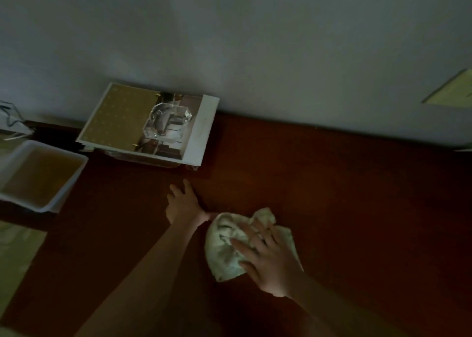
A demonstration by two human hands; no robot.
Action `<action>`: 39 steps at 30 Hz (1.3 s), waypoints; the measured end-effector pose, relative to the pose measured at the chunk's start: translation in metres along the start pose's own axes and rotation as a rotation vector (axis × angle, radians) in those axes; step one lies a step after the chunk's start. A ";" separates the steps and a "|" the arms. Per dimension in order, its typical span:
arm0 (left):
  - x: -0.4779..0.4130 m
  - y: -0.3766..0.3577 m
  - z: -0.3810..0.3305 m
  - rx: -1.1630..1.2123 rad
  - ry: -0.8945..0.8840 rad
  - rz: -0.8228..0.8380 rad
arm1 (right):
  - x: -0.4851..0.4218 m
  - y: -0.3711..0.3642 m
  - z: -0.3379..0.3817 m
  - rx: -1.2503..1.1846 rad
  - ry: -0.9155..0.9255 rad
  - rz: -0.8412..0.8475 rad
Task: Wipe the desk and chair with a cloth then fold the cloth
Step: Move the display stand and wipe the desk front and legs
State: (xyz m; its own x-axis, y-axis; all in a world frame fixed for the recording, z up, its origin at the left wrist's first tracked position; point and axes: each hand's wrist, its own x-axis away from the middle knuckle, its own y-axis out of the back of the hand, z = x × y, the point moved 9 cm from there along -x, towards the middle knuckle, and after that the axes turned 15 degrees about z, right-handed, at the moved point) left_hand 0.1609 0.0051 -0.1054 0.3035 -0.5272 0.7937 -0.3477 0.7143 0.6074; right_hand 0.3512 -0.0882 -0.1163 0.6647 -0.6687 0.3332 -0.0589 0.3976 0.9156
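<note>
In the lower centre of the frame, a pale crumpled cloth (227,244) is pressed onto the dark brown desk (344,196) by the right hand (265,260), whose fingers are spread wide and flat across it. Just above and to the left, the left hand (182,205) is laid on the desk with fingers straight and loosely apart, nothing being held; its thumb is seen just beside the cloth's edge. At the left edge, a white tray (69,186) is set. Farther back, upper left of centre, a book (120,117) is topped by a clear glass block (166,122). Behind, a grey wall (255,42) is seen.
</note>
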 end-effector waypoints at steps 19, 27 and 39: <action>-0.014 0.012 -0.008 -0.108 0.012 -0.051 | -0.228 0.116 -0.132 -0.227 -0.466 -0.034; -0.013 0.010 -0.006 -0.124 0.009 -0.039 | -0.101 0.050 -0.076 -0.166 -0.351 -0.004; 0.007 -0.022 -0.054 0.077 0.003 0.154 | -0.031 0.037 -0.125 -0.190 -0.533 0.035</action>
State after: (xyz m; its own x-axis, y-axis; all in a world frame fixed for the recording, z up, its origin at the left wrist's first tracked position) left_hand 0.2184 0.0102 -0.1151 0.2436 -0.4128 0.8776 -0.4569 0.7494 0.4793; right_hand 0.4211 0.0258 -0.1207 0.1938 -0.8584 0.4749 0.0939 0.4981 0.8620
